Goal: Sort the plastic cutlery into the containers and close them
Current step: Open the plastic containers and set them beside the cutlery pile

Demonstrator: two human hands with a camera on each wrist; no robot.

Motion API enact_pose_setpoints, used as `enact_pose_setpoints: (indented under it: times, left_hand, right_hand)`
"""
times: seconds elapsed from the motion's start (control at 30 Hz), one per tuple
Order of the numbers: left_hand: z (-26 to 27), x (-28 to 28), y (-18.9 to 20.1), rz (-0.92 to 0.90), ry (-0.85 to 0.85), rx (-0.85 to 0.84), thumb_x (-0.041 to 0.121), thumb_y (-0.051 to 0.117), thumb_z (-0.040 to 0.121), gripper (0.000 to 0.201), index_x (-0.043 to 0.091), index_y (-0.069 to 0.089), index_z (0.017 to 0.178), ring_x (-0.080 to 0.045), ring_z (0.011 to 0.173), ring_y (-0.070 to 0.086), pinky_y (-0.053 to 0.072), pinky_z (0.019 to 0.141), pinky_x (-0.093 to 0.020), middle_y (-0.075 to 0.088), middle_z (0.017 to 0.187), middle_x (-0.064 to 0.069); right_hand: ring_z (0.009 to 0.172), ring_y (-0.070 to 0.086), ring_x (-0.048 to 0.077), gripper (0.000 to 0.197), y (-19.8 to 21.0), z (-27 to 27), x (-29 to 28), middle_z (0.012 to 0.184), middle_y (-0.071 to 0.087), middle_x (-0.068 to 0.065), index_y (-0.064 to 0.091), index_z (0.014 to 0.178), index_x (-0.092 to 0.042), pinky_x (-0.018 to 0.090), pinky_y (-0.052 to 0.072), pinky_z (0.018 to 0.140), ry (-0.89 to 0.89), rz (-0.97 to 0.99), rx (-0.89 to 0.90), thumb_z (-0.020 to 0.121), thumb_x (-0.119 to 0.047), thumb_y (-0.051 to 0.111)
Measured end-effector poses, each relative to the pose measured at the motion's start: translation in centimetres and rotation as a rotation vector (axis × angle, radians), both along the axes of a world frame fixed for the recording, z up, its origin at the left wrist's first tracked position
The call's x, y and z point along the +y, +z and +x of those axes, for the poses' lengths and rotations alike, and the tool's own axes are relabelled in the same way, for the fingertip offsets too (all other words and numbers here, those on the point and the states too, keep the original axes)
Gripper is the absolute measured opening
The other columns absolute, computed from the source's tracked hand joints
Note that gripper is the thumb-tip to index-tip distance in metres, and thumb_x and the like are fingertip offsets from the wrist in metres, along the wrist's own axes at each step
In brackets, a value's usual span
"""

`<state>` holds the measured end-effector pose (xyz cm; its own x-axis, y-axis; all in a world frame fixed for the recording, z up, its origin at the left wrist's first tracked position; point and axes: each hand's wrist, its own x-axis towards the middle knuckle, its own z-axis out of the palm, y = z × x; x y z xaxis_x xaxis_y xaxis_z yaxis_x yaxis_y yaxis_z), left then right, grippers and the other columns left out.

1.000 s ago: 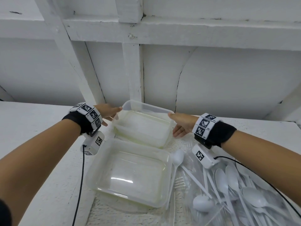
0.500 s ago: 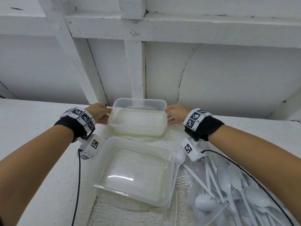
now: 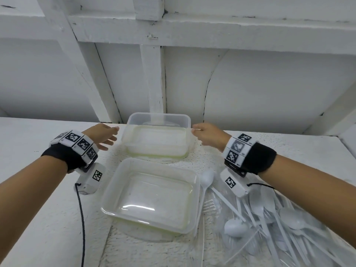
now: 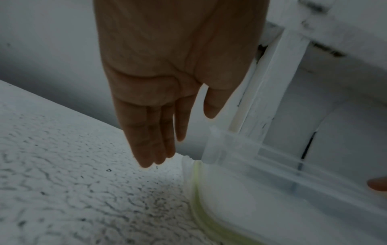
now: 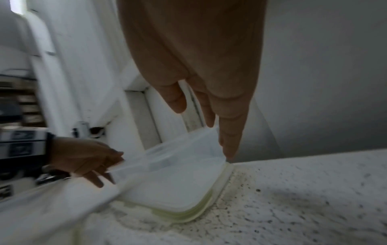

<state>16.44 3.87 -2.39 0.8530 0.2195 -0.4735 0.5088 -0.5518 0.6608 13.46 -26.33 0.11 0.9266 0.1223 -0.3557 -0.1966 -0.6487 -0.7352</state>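
Two clear plastic containers stand open on the white table. The far container (image 3: 157, 135) sits by the wall, level, over a yellowish lid. My left hand (image 3: 107, 136) hovers beside its left wall with fingers straight (image 4: 159, 132), a small gap away from the container (image 4: 272, 190). My right hand (image 3: 200, 132) reaches its right rim, and a straight fingertip (image 5: 227, 149) touches the container (image 5: 167, 182) at its corner. The near container (image 3: 152, 195) is empty. White spoons and clear forks lie in a pile (image 3: 279, 228) at the right.
One white spoon (image 3: 207, 178) lies along the near container's right side, with clear forks (image 3: 209, 205) beside it. A black cable (image 3: 82, 218) runs from my left wrist down the table. A white wall with beams (image 3: 154, 78) stands right behind the far container.
The far container, held tilted between both hands a second ago, has moved back toward the wall and now stands level. Both hands have loosened from its sides.
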Motion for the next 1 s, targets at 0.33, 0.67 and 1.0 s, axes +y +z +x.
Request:
enact_pose_setpoints:
  times: [0.33,0.67,1.0]
  left_hand:
    - [-9.3,-0.3,0.7,-0.074,-0.229,0.204,0.048,0.045,0.091,0.042,0.014,0.061,0.109,-0.022,0.106,0.06,0.049,0.092,-0.039,0.065,0.11,-0.005]
    - [-12.3,-0.4,-0.3,-0.146,-0.096,0.234,0.044,0.051,0.09,0.05,-0.003,0.065,0.101,-0.031,0.093,0.065,0.056,0.073,-0.041,0.068,0.104,-0.015]
    - [-13.0,0.4,-0.4,-0.21,0.031,0.214,0.04,0.052,0.091,0.046,-0.003,0.061,0.106,-0.034,0.092,0.063,0.053,0.069,-0.041,0.065,0.106,-0.018]
  right_hand:
    - [0.078,0.06,0.013,0.031,1.5,-10.4,-1.5,0.095,0.062,0.006,0.053,0.125,-0.012,0.022,0.052,0.068,0.121,0.038,0.138,0.098,-0.023,0.043]
    - [0.089,0.062,0.029,0.058,-1.6,-14.3,0.6,0.103,0.056,0.021,0.009,0.149,-0.015,0.034,0.055,0.078,-0.083,0.214,0.404,0.1,-0.03,0.036]
    - [0.086,0.053,0.019,0.041,-2.6,-13.3,1.3,0.097,0.048,0.005,0.04,0.134,-0.007,0.026,0.05,0.067,-0.103,0.137,0.358,0.099,-0.027,0.035]
